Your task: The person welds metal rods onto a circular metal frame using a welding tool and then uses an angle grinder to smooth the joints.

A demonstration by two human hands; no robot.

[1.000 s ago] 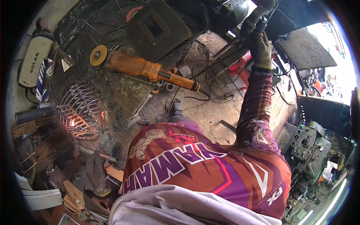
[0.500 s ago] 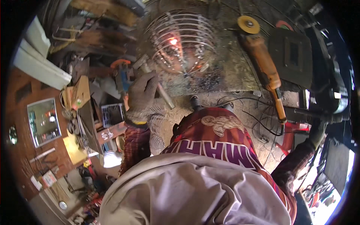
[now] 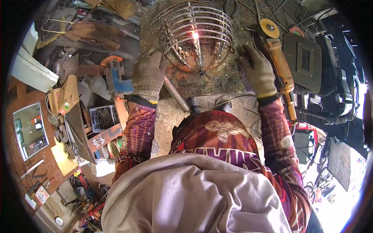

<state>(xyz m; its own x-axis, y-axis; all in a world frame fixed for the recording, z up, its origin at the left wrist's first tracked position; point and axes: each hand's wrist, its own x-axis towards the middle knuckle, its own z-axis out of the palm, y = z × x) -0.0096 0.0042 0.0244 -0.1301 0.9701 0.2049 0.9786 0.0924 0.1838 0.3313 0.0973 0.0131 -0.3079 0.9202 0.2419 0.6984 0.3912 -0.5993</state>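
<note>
There are two hands (image 3: pixel 149 75) (image 3: pixel 259 73), two feet (image 3: pixel 193 104) (image 3: pixel 225 106), one tabletop (image 3: pixel 217 83), one cage (image 3: pixel 197 39), one grinder (image 3: pixel 280 64) with one disc (image 3: pixel 269 28), one shield (image 3: pixel 292 54) with one window (image 3: pixel 305 62), one pipe (image 3: pixel 176 95), one yellow sheet (image 3: pixel 63 158), one crate (image 3: pixel 94 120), one mirror (image 3: pixel 30 131) and one round dial (image 3: pixel 59 221).

Wire cage (image 3: pixel 199 43), bare metal rods, dull grey with small glints; metal tube (image 3: pixel 175 94), smooth, softly shiny; left glove (image 3: pixel 148 75) and right glove (image 3: pixel 259 73), knitted cloth, matt, grimy; worktop (image 3: pixel 229 84), dark, rough, stained; grinder (image 3: pixel 279 60), orange casing, scuffed, disc (image 3: pixel 269 28) yellow and matt; square plate (image 3: pixel 290 58), dark, matt; clamp (image 3: pixel 115 80), blue, painted-looking; crate (image 3: pixel 93 121), plastic-looking lattice; draped cloth (image 3: pixel 194 194), pale, matt, creased; pane (image 3: pixel 30 132), glossy, reflective; shirt (image 3: pixel 225 128), printed cloth.
</note>
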